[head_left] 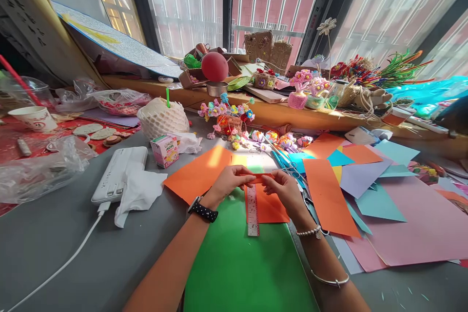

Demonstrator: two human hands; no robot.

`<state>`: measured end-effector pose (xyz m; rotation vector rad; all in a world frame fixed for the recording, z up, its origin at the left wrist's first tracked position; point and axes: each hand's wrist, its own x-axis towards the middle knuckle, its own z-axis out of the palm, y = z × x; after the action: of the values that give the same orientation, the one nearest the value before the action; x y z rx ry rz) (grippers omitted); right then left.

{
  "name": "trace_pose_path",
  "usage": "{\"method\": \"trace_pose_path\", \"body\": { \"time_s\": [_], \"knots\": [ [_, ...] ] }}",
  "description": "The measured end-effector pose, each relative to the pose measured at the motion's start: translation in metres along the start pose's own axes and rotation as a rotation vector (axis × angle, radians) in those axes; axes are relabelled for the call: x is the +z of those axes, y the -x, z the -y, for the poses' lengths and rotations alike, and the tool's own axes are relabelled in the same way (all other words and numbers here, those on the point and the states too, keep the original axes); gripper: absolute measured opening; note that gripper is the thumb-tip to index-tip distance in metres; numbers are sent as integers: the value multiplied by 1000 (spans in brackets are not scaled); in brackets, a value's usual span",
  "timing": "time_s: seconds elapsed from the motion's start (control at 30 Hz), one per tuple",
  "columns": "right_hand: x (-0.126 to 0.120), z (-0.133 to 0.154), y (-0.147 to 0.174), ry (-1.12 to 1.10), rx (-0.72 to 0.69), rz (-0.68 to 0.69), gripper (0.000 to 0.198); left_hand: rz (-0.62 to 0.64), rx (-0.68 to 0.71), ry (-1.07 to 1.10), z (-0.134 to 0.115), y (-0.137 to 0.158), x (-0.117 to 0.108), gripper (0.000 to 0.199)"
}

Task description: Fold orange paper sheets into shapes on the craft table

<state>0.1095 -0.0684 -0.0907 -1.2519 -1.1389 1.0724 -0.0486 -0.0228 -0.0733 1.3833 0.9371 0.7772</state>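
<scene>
My left hand (231,181) and my right hand (284,191) pinch the two ends of a narrow folded strip of orange paper (260,178) between fingers and thumbs. Under the strip lies a clear ruler with red markings (252,214), pointing toward me. Its far end is hidden by the hands. A piece of orange paper (274,209) rests beside the ruler, partly covered by my right hand. Both lie on a large green sheet (248,268). Past my left hand, a bigger orange sheet (199,170) spreads over the table.
To the right lie an orange sheet (327,200), pink paper (420,224) and several cut coloured pieces, with scissors (310,207) near my right wrist. On the left are a white power bank (120,175) with a cable, a tissue (141,195) and a small pink box (164,151). Crocheted flowers (226,114) stand behind.
</scene>
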Motion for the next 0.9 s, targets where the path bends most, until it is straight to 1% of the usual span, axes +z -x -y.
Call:
{"method": "trace_pose_path", "body": {
  "time_s": [0.13, 0.37, 0.5, 0.6, 0.67, 0.77, 0.83, 0.9],
  "knots": [
    [-1, 1, 0, -1, 11, 13, 26, 7, -46, 39, -2, 2, -7, 25],
    [0, 3, 1, -12, 32, 126, 24, -10, -73, -20, -1, 3, -11, 20],
    [0, 4, 1, -22, 33, 80, 23, 4, -57, 2, -1, 2, -10, 19],
    [-1, 5, 2, -60, 47, 77, 22, 8, -49, 26, -3, 3, -9, 19],
    [-2, 6, 2, -82, 67, 93, 22, 35, -56, 48, -3, 4, -9, 21],
    [-3, 6, 3, -116, 81, 115, 20, 118, -77, 79, -3, 5, -10, 25],
    [-4, 5, 2, -139, 93, 117, 19, 167, -79, 78, -2, 5, -12, 27],
    [-4, 4, 1, -155, 115, 113, 18, 191, -73, 55, -1, 4, -15, 27]
  ]
}}
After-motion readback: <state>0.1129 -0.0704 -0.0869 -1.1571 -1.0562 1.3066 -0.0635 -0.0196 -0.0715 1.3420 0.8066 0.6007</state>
